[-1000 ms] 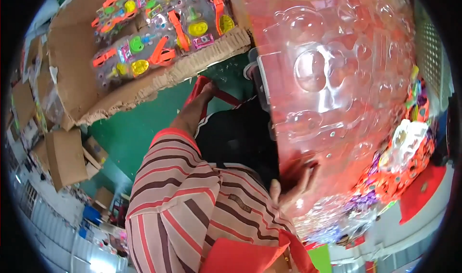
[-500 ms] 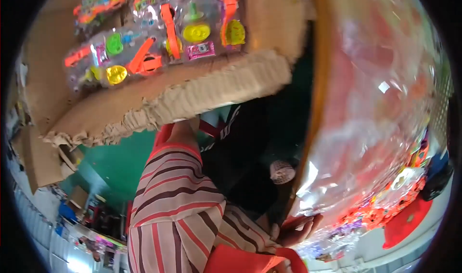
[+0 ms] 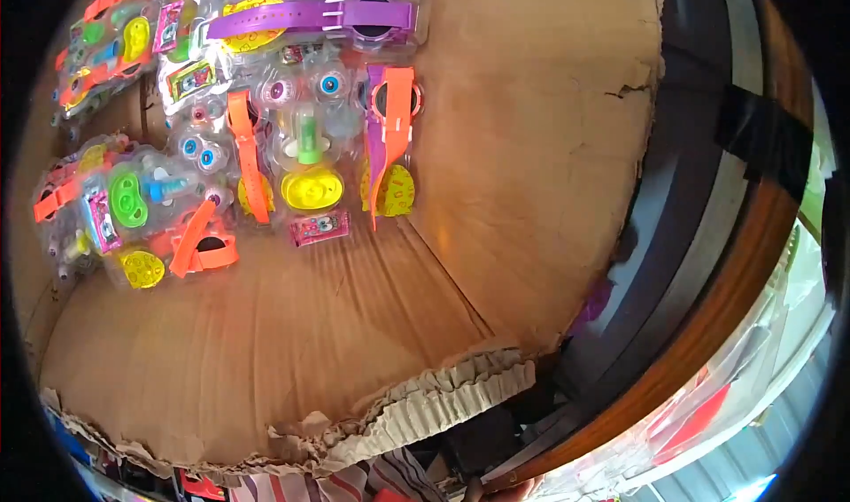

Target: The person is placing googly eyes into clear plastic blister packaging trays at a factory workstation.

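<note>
Nearer now, the cardboard box [image 3: 531, 148] of toys [image 3: 312, 188] looks light, bendy, best held under torn edge [image 3: 443, 406]; right hand [image 3: 515, 492] grip unclear, left hand hidden.

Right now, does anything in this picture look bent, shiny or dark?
Head view: the wooden edge bows, likely from the wide lens, and the corners go black; also in the head view, the clear toy packs show white glints, while the cardboard box looks matte.
</note>
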`<state>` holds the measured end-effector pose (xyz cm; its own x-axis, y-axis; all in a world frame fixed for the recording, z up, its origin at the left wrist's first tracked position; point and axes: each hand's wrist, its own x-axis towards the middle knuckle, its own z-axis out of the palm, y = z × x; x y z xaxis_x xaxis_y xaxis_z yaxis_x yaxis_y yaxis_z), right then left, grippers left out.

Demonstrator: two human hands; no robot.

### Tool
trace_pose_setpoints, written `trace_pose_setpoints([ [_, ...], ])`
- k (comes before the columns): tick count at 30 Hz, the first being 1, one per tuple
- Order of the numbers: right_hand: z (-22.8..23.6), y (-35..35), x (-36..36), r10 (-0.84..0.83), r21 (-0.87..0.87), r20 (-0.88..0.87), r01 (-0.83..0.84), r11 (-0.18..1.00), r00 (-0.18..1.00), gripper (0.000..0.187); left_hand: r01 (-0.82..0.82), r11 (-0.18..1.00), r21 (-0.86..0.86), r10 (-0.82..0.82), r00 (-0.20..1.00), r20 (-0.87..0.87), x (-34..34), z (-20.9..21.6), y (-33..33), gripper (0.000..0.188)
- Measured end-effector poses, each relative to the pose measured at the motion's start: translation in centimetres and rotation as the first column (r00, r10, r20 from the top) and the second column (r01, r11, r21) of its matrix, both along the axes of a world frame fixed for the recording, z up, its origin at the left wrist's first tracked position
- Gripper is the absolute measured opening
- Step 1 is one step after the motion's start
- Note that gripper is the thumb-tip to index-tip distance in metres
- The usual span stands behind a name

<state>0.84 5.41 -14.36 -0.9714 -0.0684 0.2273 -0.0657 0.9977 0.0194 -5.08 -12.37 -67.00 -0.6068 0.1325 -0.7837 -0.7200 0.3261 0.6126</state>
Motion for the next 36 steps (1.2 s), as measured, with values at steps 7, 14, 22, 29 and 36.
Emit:
trace_pose_setpoints([
  [7,2.7,-0.4,2.9,-0.053,0.032,0.098,0.050,0.998,0.994,0.064,0.039,0.998,0.041,-0.041,0.998,0.044,7.8,2.7,-1.3,0.019],
  [14,8.9,-5.3,3.0,-0.112,-0.033,0.261,0.125,0.992,0.959,0.075,0.064,0.998,-0.027,-0.063,0.997,0.048,15.0,11.1,-9.0,0.017],
  [22,7.9,-3.9,6.4,-0.029,-0.376,-0.023,0.018,0.927,0.999,0.060,-0.331,0.854,-0.402,0.234,0.934,-0.271,15.4,33.0,-20.7,0.019],
  [29,8.9,-10.6,9.9,0.420,-0.654,-0.071,-0.361,0.665,0.905,0.076,-0.546,0.772,0.327,0.611,0.779,-0.142,16.8,53.7,-21.6,0.026],
  [36,8.6,-10.6,12.1,0.129,-0.965,0.215,0.231,-0.122,0.968,0.032,0.097,0.872,0.480,0.112,0.914,-0.389,14.0,59.9,-14.6,0.033],
])
